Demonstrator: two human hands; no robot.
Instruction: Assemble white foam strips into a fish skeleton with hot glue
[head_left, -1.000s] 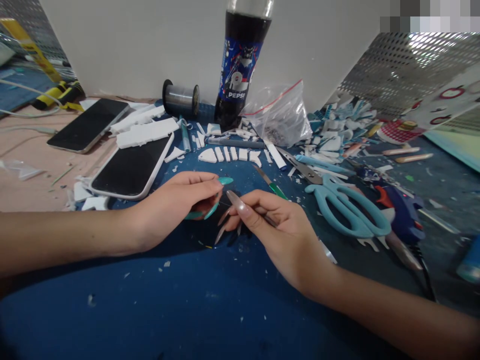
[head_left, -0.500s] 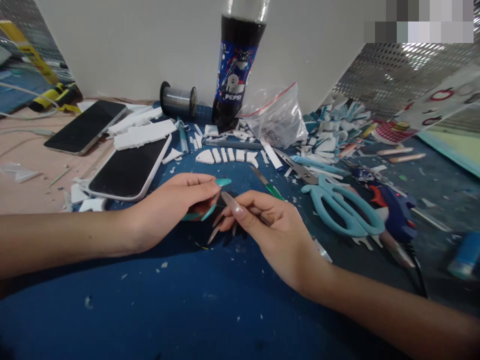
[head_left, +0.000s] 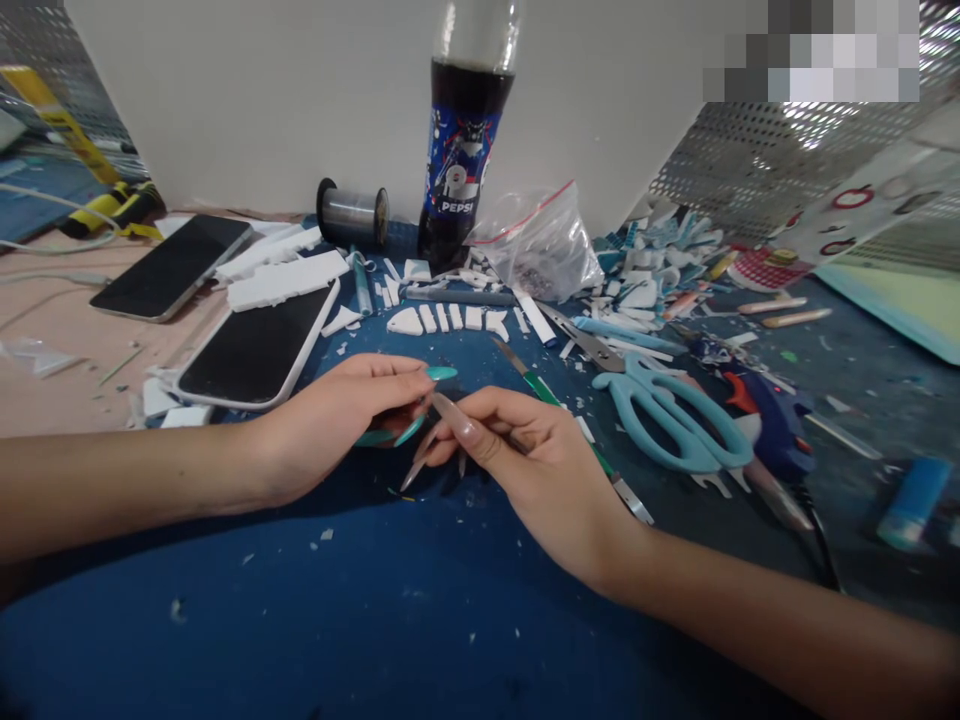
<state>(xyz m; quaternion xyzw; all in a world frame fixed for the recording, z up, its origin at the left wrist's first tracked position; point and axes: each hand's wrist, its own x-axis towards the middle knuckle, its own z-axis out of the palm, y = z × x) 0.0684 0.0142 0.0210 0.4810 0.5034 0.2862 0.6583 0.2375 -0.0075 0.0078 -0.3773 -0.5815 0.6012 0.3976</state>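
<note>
Evidently for fine control, the left hand [head_left: 352, 405] and right hand [head_left: 529, 450] nearly meet, fingers bent in close to the thumbs; whatever sits between those tips is hidden, so I cannot tell what either grips. The knife [head_left: 541, 388], slim and green-handled, lies alongside the right hand, seemingly within easy reach. Beyond, on the blue tabletop [head_left: 330, 630], matte white pieces [head_left: 409, 320] form a fish-shaped row, presumably to keep their order. Farther out are the scissors [head_left: 667, 425] with smooth blue loops, a crinkled clear bag [head_left: 551, 240] and a glossy spool [head_left: 352, 215].
</note>
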